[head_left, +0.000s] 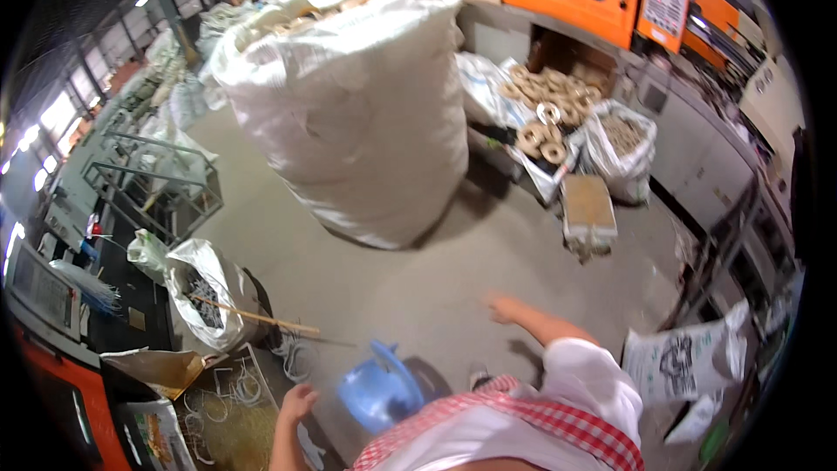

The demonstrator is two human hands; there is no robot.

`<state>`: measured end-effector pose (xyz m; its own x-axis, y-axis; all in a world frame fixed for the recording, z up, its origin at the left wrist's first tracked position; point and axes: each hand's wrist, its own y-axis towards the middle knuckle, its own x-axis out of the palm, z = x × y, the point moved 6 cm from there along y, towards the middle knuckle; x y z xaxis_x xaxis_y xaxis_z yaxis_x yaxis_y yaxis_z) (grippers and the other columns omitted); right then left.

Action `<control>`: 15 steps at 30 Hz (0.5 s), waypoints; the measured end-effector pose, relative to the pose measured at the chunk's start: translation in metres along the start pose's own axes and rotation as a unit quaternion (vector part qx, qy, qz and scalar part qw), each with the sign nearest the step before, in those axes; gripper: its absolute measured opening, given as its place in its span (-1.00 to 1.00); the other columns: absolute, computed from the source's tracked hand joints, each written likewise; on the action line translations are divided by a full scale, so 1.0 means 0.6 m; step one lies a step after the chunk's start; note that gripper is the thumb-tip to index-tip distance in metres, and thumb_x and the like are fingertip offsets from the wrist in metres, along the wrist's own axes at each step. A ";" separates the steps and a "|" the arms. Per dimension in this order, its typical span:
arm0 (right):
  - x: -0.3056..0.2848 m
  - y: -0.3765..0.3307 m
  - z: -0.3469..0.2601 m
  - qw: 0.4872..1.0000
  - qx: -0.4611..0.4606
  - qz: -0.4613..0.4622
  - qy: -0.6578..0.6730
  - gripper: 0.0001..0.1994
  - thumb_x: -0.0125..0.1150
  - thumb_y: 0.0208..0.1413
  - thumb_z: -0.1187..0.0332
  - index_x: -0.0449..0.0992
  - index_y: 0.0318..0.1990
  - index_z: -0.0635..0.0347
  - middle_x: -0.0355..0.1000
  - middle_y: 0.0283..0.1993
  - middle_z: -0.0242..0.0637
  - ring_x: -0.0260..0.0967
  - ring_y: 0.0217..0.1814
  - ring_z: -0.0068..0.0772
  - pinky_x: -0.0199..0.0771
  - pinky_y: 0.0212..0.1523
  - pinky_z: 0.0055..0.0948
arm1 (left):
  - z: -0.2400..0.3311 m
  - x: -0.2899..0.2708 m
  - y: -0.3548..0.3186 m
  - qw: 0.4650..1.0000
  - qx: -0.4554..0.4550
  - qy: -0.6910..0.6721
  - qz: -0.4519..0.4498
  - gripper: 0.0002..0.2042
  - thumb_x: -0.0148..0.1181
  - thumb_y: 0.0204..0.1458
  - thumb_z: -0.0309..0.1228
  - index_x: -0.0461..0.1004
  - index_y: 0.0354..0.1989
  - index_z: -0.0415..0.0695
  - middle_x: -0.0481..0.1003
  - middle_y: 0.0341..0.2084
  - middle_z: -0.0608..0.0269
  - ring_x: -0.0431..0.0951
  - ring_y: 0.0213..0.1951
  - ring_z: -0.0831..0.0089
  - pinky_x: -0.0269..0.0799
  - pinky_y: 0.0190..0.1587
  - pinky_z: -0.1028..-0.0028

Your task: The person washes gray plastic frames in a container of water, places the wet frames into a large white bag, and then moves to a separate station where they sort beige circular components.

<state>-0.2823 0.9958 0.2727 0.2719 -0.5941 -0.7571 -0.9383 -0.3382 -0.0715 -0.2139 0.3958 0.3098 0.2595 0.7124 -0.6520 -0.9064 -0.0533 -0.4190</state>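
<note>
The left hand (298, 403) hangs low at the near left, just beside the blue plastic stool (381, 390), with nothing in it; its fingers look loosely curled, though blur hides how far they are closed. The right hand (503, 307) is flung out over the bare concrete floor (418, 279), well apart from anything, fingers spread and empty.

The likeliest trouble, as I judge it, is a stumble: the stool sits right at the person's feet, and loose white cable loops (292, 356) and a long wooden stick (253, 317) lie across the floor just left of it (the stick pokes out of an open white sack (205, 292)). A foot catching either could tip the stool or pull the sack over. The outstretched right arm suggests balance is already being managed.

The stool is small, light blue, smooth moulded plastic with a rounded seat and a raised curved back or handle; it looks light and easy to knock. It stands on the floor at the near centre, between the two arms, partly hidden by the red-checked cloth (558, 419) over the person's front.
</note>
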 end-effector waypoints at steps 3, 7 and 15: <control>-0.079 -0.124 0.252 0.946 0.289 -0.087 -0.116 -0.53 0.18 -0.11 0.08 0.46 -0.07 0.19 0.42 -0.10 -0.03 0.35 -0.01 -0.05 0.32 0.03 -0.21 | 0.329 0.076 0.110 0.983 0.016 0.143 -0.115 -0.56 0.17 -0.09 -0.24 0.39 -0.07 -0.28 0.50 -0.25 -0.03 0.53 -0.19 0.28 0.43 -0.16 0.39; -0.158 -0.164 0.303 0.939 0.340 0.044 -0.030 -0.57 0.18 -0.12 0.09 0.49 -0.12 0.16 0.44 -0.14 -0.06 0.38 -0.07 -0.07 0.37 -0.03 -0.25 | 0.583 0.050 0.187 0.956 0.170 0.234 -0.041 -0.57 0.17 -0.10 -0.23 0.41 -0.05 -0.18 0.49 -0.21 -0.01 0.52 -0.19 0.16 0.40 -0.10 0.30; -0.114 -0.255 0.496 0.943 0.305 -0.108 0.075 -0.73 0.16 -0.11 0.13 0.49 -0.40 0.15 0.47 -0.41 -0.13 0.41 -0.36 -0.17 0.41 -0.31 -0.30 | 1.060 0.018 0.323 0.901 0.385 0.188 0.061 -0.55 0.19 -0.09 -0.33 0.35 0.02 -0.15 0.38 -0.04 0.00 0.41 -0.03 0.14 0.31 0.03 0.31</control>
<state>-0.2210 1.3052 0.1421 0.4543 -0.6720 -0.5849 -0.7942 -0.0081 -0.6076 -0.5985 0.8381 0.6235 0.1053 0.4394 -0.8921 -0.8607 0.4896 0.1395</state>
